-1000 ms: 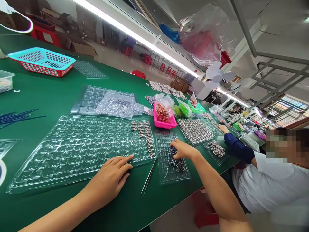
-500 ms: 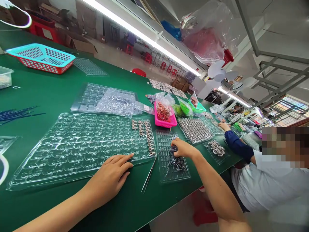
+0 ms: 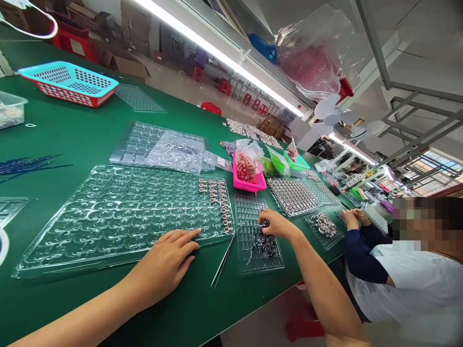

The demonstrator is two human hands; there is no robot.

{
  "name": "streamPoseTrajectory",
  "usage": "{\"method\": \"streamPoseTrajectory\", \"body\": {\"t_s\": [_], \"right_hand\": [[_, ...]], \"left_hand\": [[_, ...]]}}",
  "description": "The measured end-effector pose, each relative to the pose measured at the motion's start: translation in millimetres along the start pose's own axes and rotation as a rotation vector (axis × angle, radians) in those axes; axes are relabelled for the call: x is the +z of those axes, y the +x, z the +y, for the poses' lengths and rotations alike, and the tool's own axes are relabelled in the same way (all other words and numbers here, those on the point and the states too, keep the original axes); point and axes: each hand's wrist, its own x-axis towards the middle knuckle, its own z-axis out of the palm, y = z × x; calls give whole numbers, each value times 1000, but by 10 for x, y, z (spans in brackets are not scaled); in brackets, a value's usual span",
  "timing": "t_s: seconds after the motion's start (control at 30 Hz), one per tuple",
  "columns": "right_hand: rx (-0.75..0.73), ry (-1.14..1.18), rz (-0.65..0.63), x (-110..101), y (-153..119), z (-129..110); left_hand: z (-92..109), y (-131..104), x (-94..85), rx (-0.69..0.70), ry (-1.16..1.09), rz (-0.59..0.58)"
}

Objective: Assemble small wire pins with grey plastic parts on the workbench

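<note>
The heap of small dark parts (image 3: 265,246) lies on a small clear tray (image 3: 246,212), right of centre on the green bench (image 3: 188,313). The right hand (image 3: 266,227) is at the heap's far side, fingers curled down among the parts; whether they are pinched on any part, I cannot tell. The left hand (image 3: 173,258) lies palm down, fingers loosely spread and gripping nothing, its fingertips on the near edge of a large clear tray (image 3: 119,217). The 2 hands are well apart.

Between the hands, a pair of tweezers (image 3: 221,266) lies on the bench, its points toward the near side. At the large tray's right end, pale ring-shaped parts (image 3: 224,212) fill some pockets; the pockets to the left are bare.

Beyond the small tray stands a pink basket (image 3: 249,185) with a bag of red-orange pieces (image 3: 246,167) in it. Just right of it are 2 green bags, and nearer, a tray full of pale parts (image 3: 292,195). A loose pile of pale parts (image 3: 323,225) sits on another tray, right of the right hand.

Past the large tray, a clear plastic bag (image 3: 177,152) rests on more trays. At the far left is a blue and red basket (image 3: 68,86), with dark blue strands (image 3: 29,165) nearer. On the right, a co-worker in dark blue sleeves (image 3: 365,262) holds both hands close together over the bench.
</note>
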Motion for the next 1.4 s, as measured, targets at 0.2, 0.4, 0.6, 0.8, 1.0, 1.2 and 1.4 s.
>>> {"method": "streamPoseTrajectory", "body": {"t_s": [0.2,0.4,0.6,0.8,1.0,1.2,1.4], "right_hand": [[3,73,57,-82,-59,50],[28,112,103,-127,-74,125],[33,132,141,-217,-54,162],[24,150,177,-333,-18,145],[8,178,232,-465,-9,41],[-32,206,276,-641,-54,-175],[-161,212,208,-692,-127,-604]], "left_hand": [[-25,-3,51,5,7,22],[-24,-4,49,1,0,17],[-10,-5,33,-1,-24,31],[10,-4,23,-6,-20,30],[33,-2,8,-4,-13,18],[55,3,-8,-8,-16,16],[82,11,-30,3,-15,1]]}}
